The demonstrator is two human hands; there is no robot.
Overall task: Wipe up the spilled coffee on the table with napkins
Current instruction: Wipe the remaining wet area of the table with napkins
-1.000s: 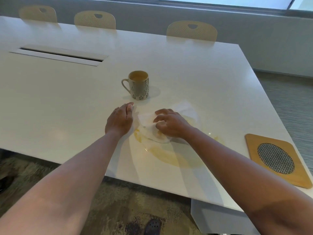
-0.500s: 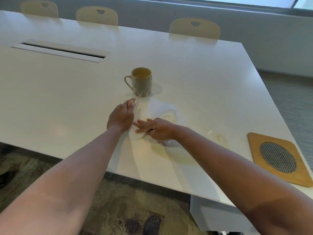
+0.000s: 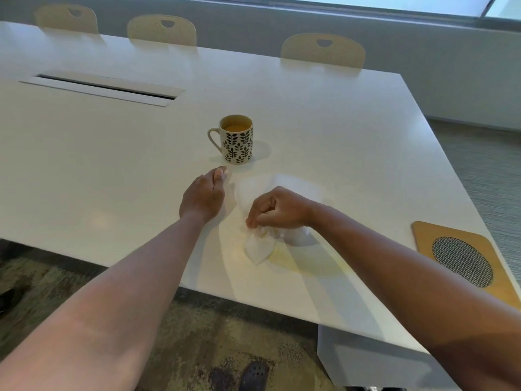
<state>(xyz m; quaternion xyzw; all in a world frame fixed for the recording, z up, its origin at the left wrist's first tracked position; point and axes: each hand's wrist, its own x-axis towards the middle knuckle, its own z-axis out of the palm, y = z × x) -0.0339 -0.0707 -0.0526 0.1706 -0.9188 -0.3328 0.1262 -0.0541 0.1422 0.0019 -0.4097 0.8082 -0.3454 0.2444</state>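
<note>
**A:** From the head camera, what is the right hand (image 3: 277,208) doing?

**B:** Its fingers are curled into a pinch on a crumpled white napkin (image 3: 260,245), which trails from the fingertips toward 6 o'clock and lies on the white table (image 3: 338,131). More white napkin spreads flat beyond the hand, toward 12 o'clock.

**A:** And the spilled coffee (image 3: 298,262)?

**B:** A pale yellowish film on the tabletop, just at 5 o'clock of the pinched napkin, near the table's front edge.

**A:** The left hand (image 3: 203,196)?

**B:** At 9 o'clock of the right hand, apart from the napkin, edge-on to the table with fingers extended and relaxed, holding nothing.

**A:** Anything else around?

**B:** A leaf-patterned mug (image 3: 236,139) with coffee in it stands upright at 12 o'clock of the left hand, handle toward 9 o'clock. A wooden trivet (image 3: 462,259) with a mesh centre lies at 3 o'clock, near the table's right edge.
</note>
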